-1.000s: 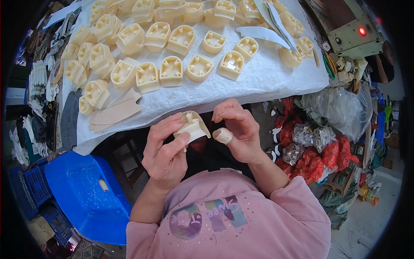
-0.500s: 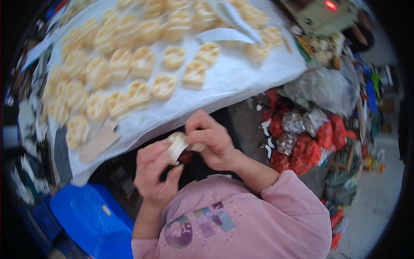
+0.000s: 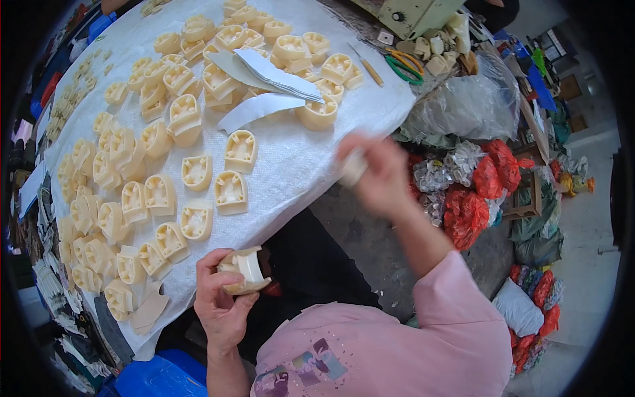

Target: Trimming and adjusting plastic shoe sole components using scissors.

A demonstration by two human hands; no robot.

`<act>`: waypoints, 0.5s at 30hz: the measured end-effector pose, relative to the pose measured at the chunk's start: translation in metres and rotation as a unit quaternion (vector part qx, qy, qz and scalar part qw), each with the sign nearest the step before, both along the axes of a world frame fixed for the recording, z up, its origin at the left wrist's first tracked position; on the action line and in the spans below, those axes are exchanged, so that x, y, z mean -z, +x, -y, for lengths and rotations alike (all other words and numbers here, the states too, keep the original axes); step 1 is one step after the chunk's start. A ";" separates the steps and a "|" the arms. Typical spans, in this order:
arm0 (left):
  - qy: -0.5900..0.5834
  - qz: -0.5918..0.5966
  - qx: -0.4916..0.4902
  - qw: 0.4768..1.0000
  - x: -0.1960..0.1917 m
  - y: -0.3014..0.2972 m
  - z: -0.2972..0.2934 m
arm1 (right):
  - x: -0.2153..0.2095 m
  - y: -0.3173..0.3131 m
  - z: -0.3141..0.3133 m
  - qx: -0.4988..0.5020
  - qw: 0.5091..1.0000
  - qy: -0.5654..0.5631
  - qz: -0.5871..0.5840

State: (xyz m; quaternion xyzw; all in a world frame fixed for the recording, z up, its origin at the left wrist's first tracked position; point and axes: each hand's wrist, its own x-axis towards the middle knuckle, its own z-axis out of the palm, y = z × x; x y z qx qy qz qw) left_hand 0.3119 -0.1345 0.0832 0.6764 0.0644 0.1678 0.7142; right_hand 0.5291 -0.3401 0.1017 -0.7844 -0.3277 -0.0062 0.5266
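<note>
My left hand (image 3: 225, 308) grips a cream plastic shoe heel (image 3: 249, 268) low in front of me, beside the table's near edge. A smooth pale band runs round the heel's outer side. Out to the right, my right hand (image 3: 378, 173) is smeared by motion near the table's right edge. Its fingers are closed on a small whitish piece (image 3: 354, 168), too blurred to name. Many similar D-shaped heels lie on the white-covered table, among them a nearby heel (image 3: 197, 220) with its hollow ribbed side up.
White strips (image 3: 261, 109) lie over some heels. A knife (image 3: 370, 69) and green-and-orange-handled scissors (image 3: 405, 65) sit at the far right. Beige flat pieces (image 3: 149, 311) rest at the near left corner. Red bags (image 3: 466, 215) stand on the floor; a blue bin (image 3: 161, 377) is lower left.
My hands have parted: the right swung out to the right with a whitish piece, while the left kept the heel and moved slightly down. The view has shifted, showing more of the table.
</note>
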 end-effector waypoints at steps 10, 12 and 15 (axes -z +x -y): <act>0.137 -0.118 -0.121 0.976 0.003 0.019 0.002 | 0.033 0.303 0.135 0.223 0.842 -0.478 0.112; 0.172 -0.124 -0.108 0.971 0.002 0.019 0.000 | 0.036 0.316 0.145 0.190 0.859 -0.443 0.170; 0.187 -0.125 -0.103 0.969 0.000 0.015 -0.001 | 0.045 0.323 0.143 0.184 0.846 -0.442 0.234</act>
